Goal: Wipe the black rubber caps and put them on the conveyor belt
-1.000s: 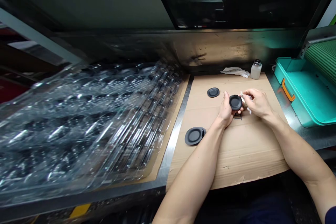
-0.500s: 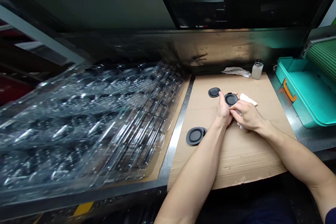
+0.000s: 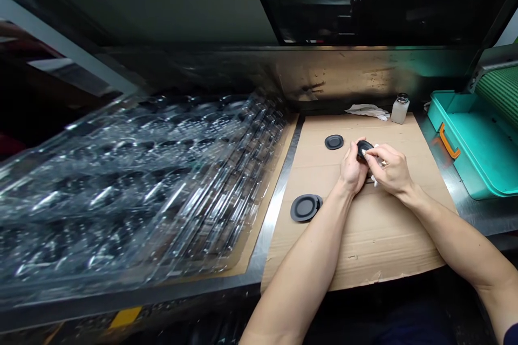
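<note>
My left hand (image 3: 353, 168) is closed around the edge of a black oval plastic part (image 3: 366, 146), which it holds tilted above the cardboard sheet (image 3: 388, 237). The fingers of my right hand (image 3: 390, 168) pinch a small white wad (image 3: 363, 153) against the face of that part; whether it is cloth or cotton I cannot tell. Another black oval part (image 3: 334, 142) lies flat just beyond my left hand. Nearer my left forearm rest more black oval parts (image 3: 305, 208), one overlapping another. Bits of white material show around my right hand, mostly covered by it.
Stacked clear plastic trays (image 3: 133, 188) fill the left side. At the back of the cardboard are a white glove (image 3: 367, 111) and a small bottle with a metal top (image 3: 400, 108). A teal bin (image 3: 471, 164) with an orange handle stands at the right.
My right fingers have moved from the part's lower edge up onto its face, with white material now showing at their tips. The held part has tilted. The whole view has shifted slightly.
</note>
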{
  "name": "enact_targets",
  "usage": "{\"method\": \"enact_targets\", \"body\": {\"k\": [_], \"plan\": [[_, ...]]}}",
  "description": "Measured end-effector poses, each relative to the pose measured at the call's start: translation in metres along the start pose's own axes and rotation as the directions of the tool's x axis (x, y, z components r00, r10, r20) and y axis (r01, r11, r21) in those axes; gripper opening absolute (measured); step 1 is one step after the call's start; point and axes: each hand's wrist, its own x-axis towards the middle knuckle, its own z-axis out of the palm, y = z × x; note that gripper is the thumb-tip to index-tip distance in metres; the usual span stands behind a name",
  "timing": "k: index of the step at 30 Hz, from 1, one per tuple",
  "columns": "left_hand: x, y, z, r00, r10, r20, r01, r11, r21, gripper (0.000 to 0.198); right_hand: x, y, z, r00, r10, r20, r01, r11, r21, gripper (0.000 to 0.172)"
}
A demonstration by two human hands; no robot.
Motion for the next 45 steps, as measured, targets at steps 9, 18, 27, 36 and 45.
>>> {"method": "enact_targets", "body": {"k": [9,18,27,36,45], "plan": [[0.001,0.005,0.001,0.989,-0.147,-0.002,0.146,0.985,-0.09,0.032,0.005,0.033,-0.009,0.986,0.112,0.121,-0.055,0.917,-0.396,0.023],[0.007,0.029,-0.011,0.965,-0.259,0.032,0.26,0.948,-0.181,0.038,0.006,0.048,-0.027,0.973,0.152,0.174,-0.014,0.791,-0.612,0.033],[0.011,0.016,-0.007,0.986,-0.16,-0.042,0.152,0.977,-0.146,0.023,0.007,0.044,-0.012,0.982,0.149,0.117,-0.122,0.97,-0.209,0.057],[0.008,0.008,-0.003,0.983,-0.174,0.063,0.178,0.982,-0.061,0.039,0.005,0.011,0.005,0.946,0.166,0.277,-0.097,0.965,-0.245,0.049],[0.006,0.011,-0.007,0.979,-0.188,0.081,0.188,0.982,0.012,0.036,0.0,0.016,-0.012,0.932,0.112,0.345,-0.007,0.956,-0.293,0.035]]}}
